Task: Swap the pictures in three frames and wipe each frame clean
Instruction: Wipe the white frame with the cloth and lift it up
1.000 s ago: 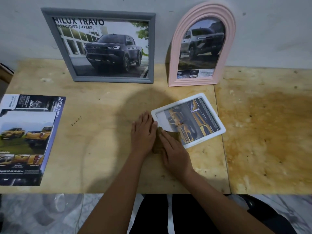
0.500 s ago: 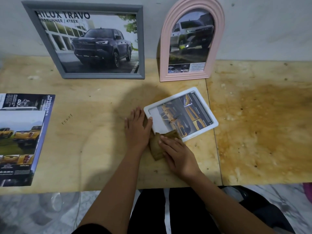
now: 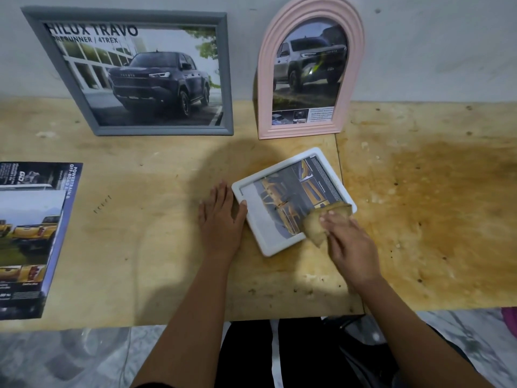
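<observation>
The white frame (image 3: 253, 219) lies flat on the surface (image 3: 140, 247), mid-right and in front of the person. It is skewed, with its long axis running from near-left to far-right. Its right corner just crosses the seam between the two boards.

The left hand (image 3: 221, 217) rests flat beside the frame, fingers straight and thumb touching its left edge. The right hand (image 3: 347, 242) presses a tan cloth (image 3: 316, 228) onto the frame's near-right corner, fingers laid over it and holding it down.

A grey frame (image 3: 131, 130) and a pink frame (image 3: 310, 130) lean upright against the wall (image 3: 433, 37) behind, apart from the white one. A brochure (image 3: 30, 236) lies at the far left. Bare board stretches right of the seam, and more between the left hand and the brochure.
</observation>
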